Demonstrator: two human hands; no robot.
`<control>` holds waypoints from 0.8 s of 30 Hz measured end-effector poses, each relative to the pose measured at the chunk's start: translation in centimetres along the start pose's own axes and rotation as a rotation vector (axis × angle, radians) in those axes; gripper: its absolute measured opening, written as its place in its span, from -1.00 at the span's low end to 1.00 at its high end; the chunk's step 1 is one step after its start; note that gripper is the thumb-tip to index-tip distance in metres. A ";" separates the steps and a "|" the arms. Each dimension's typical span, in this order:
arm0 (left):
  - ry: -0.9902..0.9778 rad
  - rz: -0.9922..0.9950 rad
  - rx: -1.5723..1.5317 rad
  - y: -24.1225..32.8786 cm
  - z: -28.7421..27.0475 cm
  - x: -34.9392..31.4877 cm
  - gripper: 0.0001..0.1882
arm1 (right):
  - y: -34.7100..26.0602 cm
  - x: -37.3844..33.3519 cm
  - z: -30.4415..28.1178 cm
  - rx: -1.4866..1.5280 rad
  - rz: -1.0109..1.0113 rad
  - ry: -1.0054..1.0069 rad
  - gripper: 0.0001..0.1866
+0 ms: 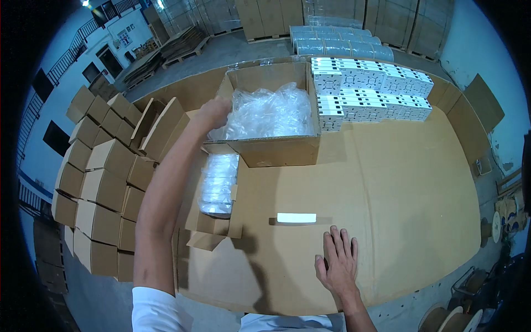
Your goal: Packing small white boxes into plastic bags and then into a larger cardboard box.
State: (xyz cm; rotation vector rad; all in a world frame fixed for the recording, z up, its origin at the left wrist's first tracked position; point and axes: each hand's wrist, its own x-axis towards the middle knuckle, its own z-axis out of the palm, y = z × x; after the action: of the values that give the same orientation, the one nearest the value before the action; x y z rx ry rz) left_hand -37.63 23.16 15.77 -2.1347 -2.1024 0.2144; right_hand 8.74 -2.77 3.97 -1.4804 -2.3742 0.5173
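My left hand (214, 113) reaches over the left edge of a large open carton (282, 152). That carton is filled with clear, crumpled plastic bags or wrappers (271, 113); the hand touches or nearly touches them, and its fingertips are hidden. My right hand (340, 260) lies palm down with fingers stretched on the cardboard-covered table, holding nothing. Just beyond its fingertips a small white box (296, 218) rests on its own. In front of the large carton, a narrow open carton (236, 213) contains a row of clear plastic-wrapped pieces (219, 182).
Stacked white boxes with dark markings (376, 94) stand at the far right of the carton. Many folded brown boxes (102, 177) are piled to the left. A low cardboard wall (459, 124) rims the table (409, 193). Wrapped rolls (340, 44) lie on the floor behind.
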 end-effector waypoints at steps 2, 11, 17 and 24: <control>0.090 -0.016 -0.069 -0.4 -2.7 -2.1 -0.67 | -0.7 -0.8 -0.2 0.002 -0.003 0.014 -0.32; 0.631 0.010 -0.559 0.9 -13.9 -17.2 -0.71 | -5.5 -7.0 -1.7 0.023 -0.006 0.035 -0.32; 0.609 -0.138 -1.013 3.5 -15.3 -27.2 -0.74 | -8.3 -12.1 -1.9 0.058 -0.031 0.066 -0.37; 0.446 -0.052 -1.631 11.9 -7.8 -40.0 -0.56 | -10.9 -14.7 -0.1 0.559 -0.117 0.170 -0.32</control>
State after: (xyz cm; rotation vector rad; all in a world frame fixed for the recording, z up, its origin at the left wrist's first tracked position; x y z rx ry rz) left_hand -25.05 -17.02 21.28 -2.0861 -2.0824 -2.4089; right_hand 6.36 -20.47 8.12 -1.0782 -1.9483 0.8948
